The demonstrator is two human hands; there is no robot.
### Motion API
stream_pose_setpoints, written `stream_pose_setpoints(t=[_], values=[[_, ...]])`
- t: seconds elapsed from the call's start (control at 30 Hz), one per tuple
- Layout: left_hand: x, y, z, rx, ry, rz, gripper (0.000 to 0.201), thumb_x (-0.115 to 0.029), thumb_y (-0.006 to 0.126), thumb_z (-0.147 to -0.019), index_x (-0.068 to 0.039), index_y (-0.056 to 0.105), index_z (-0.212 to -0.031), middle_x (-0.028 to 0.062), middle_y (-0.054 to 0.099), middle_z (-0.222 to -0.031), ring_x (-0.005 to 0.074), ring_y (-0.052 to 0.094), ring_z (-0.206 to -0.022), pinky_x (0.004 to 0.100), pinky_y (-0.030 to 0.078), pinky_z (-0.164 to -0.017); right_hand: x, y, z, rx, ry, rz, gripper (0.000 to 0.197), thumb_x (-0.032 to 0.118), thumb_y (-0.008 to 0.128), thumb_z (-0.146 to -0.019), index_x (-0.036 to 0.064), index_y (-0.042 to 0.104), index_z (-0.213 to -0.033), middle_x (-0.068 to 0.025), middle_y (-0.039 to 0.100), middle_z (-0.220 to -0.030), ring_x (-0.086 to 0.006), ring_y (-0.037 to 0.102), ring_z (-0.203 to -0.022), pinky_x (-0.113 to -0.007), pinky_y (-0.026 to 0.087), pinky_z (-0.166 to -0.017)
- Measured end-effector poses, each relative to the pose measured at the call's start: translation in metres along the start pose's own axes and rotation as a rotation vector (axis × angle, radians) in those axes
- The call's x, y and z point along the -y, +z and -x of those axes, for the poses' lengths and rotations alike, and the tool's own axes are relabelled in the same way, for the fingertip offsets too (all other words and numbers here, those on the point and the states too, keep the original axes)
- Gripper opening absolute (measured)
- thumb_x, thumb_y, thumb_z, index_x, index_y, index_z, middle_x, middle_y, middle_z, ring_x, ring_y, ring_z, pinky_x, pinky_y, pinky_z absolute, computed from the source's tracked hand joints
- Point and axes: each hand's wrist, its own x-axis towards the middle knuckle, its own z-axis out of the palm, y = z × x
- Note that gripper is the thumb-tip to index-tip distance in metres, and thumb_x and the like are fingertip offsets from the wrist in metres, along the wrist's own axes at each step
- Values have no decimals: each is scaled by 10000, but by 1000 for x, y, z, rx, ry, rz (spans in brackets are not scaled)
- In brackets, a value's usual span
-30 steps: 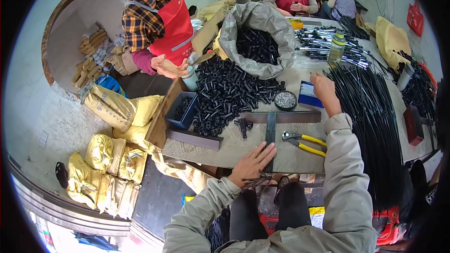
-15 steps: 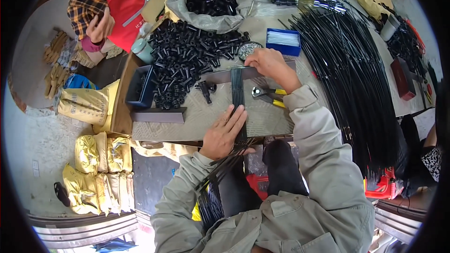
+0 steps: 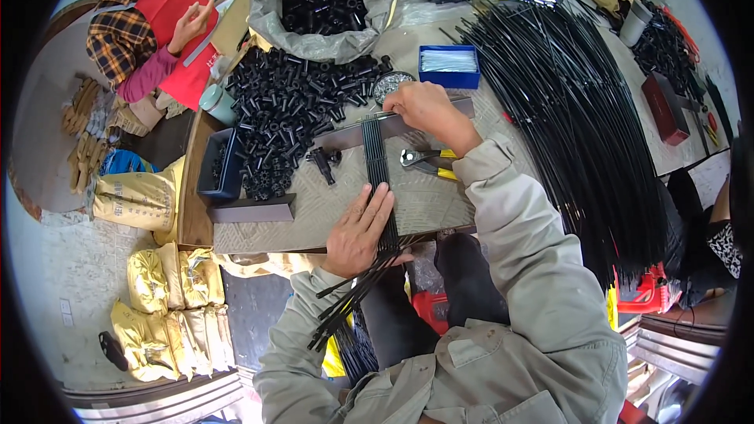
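Workbench surface: a grey patterned table top (image 3: 330,208) runs across the middle of the view, above a pale concrete floor (image 3: 59,267) at the left.

Largest items first. A broad fan of long thin black rods (image 3: 581,110) covers the right side of the table. A heap of short black plastic tubes (image 3: 294,106) lies at the upper left of the work area, below an open grey plastic sack (image 3: 330,0) that holds more of the same tubes. Several yellow-gold filled sacks (image 3: 169,306) are stacked on the floor at lower left, and another lies just above them beside the table edge. A dark rectangular bin (image 3: 220,173) sits at the left edge of the table. A small blue rectangular box (image 3: 448,67) with pale contents stands near the top centre. Yellow-handled pliers (image 3: 424,161) lie just right of the bundle.

A narrow flat bundle of black rods (image 3: 377,161) lies across the table, its near ends overhanging the front edge and splaying out.

Left hand (image 3: 357,232): open, fingers extended flat, pressing on the near part of the bundle. Right hand (image 3: 424,106): curled over the far end of the bundle; its exact grip cannot be determined.

A second person in a red apron (image 3: 177,23) sits at upper left.
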Motion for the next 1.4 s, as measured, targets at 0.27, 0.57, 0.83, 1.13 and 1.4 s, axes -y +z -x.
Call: stream_pose_setpoints(t=[0.27,0.57,0.83,1.13,1.4], values=[[0,0,-2,5,2,-8,869,-589,630,-651,13,440,-1249,160,444,-1290,352,420,-1191,376,371,-961,-2,-1,-1,29,12,5,181,77,567,-698,196,672,-788,-82,644,-754,-290,623,-733,-402,478,-613],[-2,-2,-3,13,-9,9,852,-582,620,-663,8,442,-1251,157,441,-1295,349,410,-1202,376,370,-962,-5,5,-2,-6,-17,2,191,75,568,-699,198,675,-799,-85,644,-752,-287,623,-728,-404,477,-608],[3,4,0,2,13,-21,836,-576,617,-667,-5,448,-1253,145,443,-1296,350,401,-1210,378,372,-961,-2,5,-2,-20,-55,-11,184,76,569,-703,181,676,-810,-87,642,-763,-290,620,-737,-405,474,-615],[-1,-1,-3,15,-1,9,836,-583,609,-670,-9,446,-1256,142,444,-1297,353,399,-1212,382,377,-955,-4,10,-7,-49,-112,-36,189,64,559,-711,179,676,-804,-83,627,-802,-285,615,-755,-401,473,-625],[-2,-1,-2,11,0,3,837,-584,602,-674,-9,439,-1261,145,439,-1301,354,399,-1211,387,378,-953,-2,13,-8,-51,-141,-12,102,122,539,-771,125,641,-778,-73,606,-799,-303,603,-727,-418,464,-604]])
